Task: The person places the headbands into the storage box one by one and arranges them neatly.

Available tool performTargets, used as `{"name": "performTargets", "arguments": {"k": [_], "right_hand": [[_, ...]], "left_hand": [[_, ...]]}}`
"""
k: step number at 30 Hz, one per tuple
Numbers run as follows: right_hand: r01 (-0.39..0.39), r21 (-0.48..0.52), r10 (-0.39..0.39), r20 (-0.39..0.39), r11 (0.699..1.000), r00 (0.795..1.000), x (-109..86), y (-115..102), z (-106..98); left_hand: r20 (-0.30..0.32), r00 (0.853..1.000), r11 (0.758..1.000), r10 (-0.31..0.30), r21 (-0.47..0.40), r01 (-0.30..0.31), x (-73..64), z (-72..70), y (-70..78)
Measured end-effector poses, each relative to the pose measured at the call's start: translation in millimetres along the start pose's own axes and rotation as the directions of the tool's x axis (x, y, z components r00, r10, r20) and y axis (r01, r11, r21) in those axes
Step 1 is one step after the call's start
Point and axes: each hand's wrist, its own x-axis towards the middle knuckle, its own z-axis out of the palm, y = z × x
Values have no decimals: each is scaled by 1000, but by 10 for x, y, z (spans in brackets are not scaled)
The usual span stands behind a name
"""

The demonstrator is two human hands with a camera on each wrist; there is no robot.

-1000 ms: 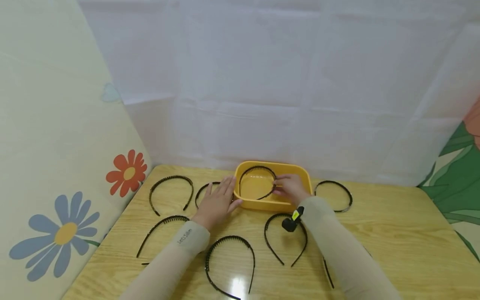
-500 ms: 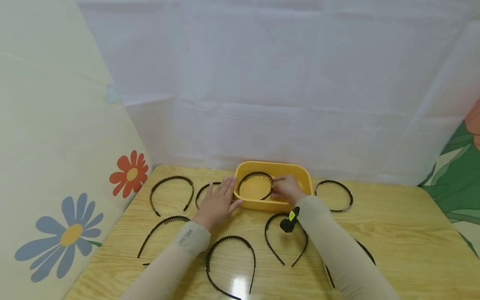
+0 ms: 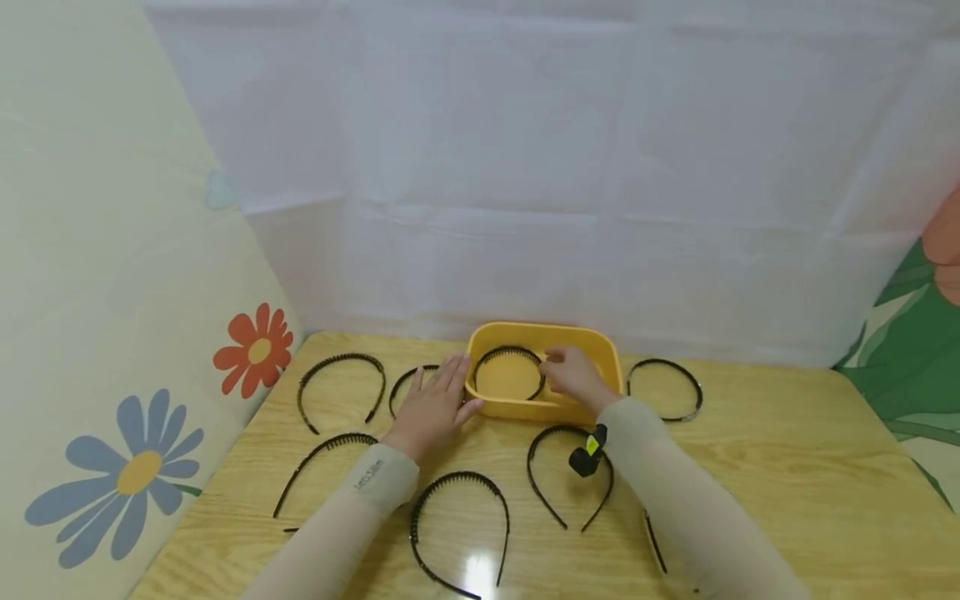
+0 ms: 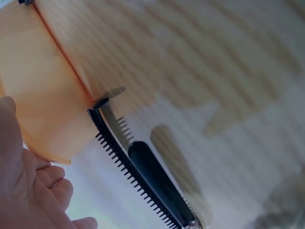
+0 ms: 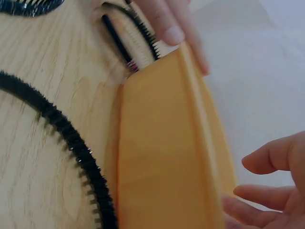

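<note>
A black toothed headband (image 3: 512, 349) lies inside the yellow plastic box (image 3: 540, 411), towards its left end. My right hand (image 3: 577, 377) is over the box, just right of that headband. In the right wrist view, its thumb (image 5: 269, 155) stands apart from the fingers, with nothing between them. My left hand (image 3: 431, 408) rests against the box's left end with fingers straight. Another headband (image 3: 398, 386) lies just beyond the left hand, partly hidden by it; in the left wrist view that black headband (image 4: 114, 148) shows its teeth beside the box.
Several more black headbands lie around on the wooden table (image 3: 795, 467): one headband (image 3: 343, 357) far left, one (image 3: 461, 476) at front centre, one (image 3: 531, 467) before the box, one (image 3: 686, 379) right of it. A white cloth (image 3: 487, 167) hangs behind.
My right hand has lowered the headband into the box and let go of it, its fingers now apart from the band. The left hand stays at the box's left end.
</note>
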Motion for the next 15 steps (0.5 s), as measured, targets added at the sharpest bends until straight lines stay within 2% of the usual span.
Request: {"name": "performTargets", "arguments": {"k": [5,9,11,13,15], "right_hand": [[99,23,-99,-12,995,995,-125,-48,-102],[202,-69,-207,-67,977,976,-280,-58,-204],[249,-138,-262,-80,959,962,-383,-54,-262],[313,-221,-337,-80,924,938,-480,-27,-326],[344,-280,-377,-74,896,923,-588,3,-393]], "left_hand": [[3,1000,1000,-10,-7,10,-12,-7,-34],[-5,1000,1000,-8,-11,8,-19,-11,-40],[-7,1000,1000,-9,-11,9,-21,-13,-39],[-8,1000,1000,-12,-8,11,-21,-9,-42],[-7,1000,1000,-14,-7,14,-21,-10,-46]]}}
